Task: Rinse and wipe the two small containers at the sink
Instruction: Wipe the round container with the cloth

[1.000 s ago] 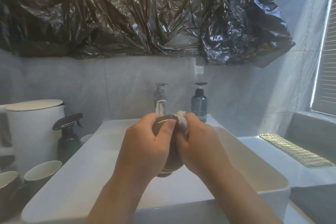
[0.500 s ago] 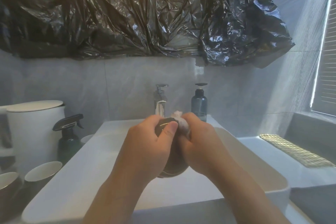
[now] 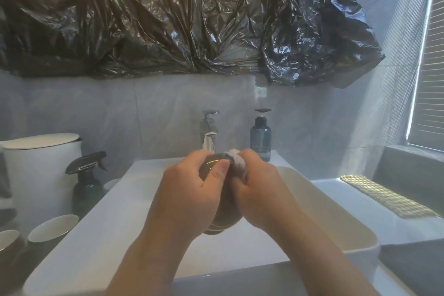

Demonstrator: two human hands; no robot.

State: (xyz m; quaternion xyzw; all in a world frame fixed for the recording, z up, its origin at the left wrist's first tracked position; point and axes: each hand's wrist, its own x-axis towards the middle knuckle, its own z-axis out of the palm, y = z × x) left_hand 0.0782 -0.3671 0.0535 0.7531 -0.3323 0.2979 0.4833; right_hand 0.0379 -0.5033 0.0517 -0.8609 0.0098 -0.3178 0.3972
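Over the white sink [image 3: 336, 218] I hold a small dark container [image 3: 223, 221] between both hands. My left hand [image 3: 189, 194] grips its left side, thumb lying across the rim. My right hand [image 3: 259, 194] clutches a white cloth [image 3: 236, 160] and presses it against the container's right side; a tuft of the cloth sticks up above my fingers. Most of the container is hidden by my hands. Two more cups, one [image 3: 51, 227] beside another [image 3: 8, 238], stand on the counter at the lower left.
The chrome faucet [image 3: 209, 132] stands just behind my hands, a dark blue pump bottle [image 3: 260, 139] to its right. A dark spray bottle [image 3: 86, 182] and a white lidded bin [image 3: 40, 170] stand at left. A woven mat [image 3: 384, 197] lies at right. Black plastic sheeting [image 3: 192, 19] hangs overhead.
My hands and the container have shifted only slightly over the sink; the cloth in my right hand keeps rubbing the container's side.
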